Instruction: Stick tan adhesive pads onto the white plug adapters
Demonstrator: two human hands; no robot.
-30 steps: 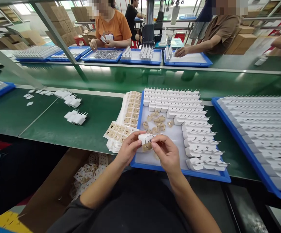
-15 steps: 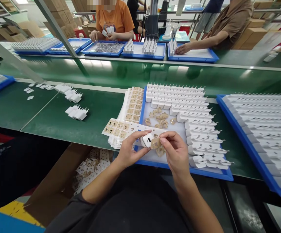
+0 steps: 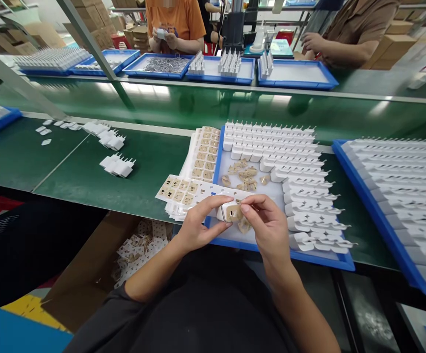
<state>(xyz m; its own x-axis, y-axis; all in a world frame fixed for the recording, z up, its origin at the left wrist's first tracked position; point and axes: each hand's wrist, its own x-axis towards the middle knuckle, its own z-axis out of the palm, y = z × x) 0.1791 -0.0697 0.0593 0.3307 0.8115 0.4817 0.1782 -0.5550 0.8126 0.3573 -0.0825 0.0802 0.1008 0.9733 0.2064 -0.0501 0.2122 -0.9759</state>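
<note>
My left hand [image 3: 202,221] grips a white charger plug [image 3: 223,212] between thumb and fingers, its port face turned to the right. A tan adhesive sticker [image 3: 232,213] lies against that face, and my right hand [image 3: 266,220] pinches the sticker's right edge. Below my hands is a blue-rimmed tray [image 3: 250,246] with rows of white charger plugs [image 3: 272,147] standing along its back and right. Loose tan sticker pieces [image 3: 248,172] are scattered on the tray's floor. A sticker sheet [image 3: 178,190] lies across the tray's left edge, partly hidden by my left hand.
More sticker sheets [image 3: 204,152] are stacked left of the tray. A second blue tray [image 3: 378,220] full of plugs stands at right. Small groups of plugs [image 3: 117,165] lie on the green bench [image 3: 69,181]. Below, a cardboard box [image 3: 76,264] holds used sheets. Co-workers sit across the bench.
My right hand has brought the sticker leftward onto the plug's port face; before, it was held just beside it. Across the bench, a co-worker's hand has lifted away from a tray.
</note>
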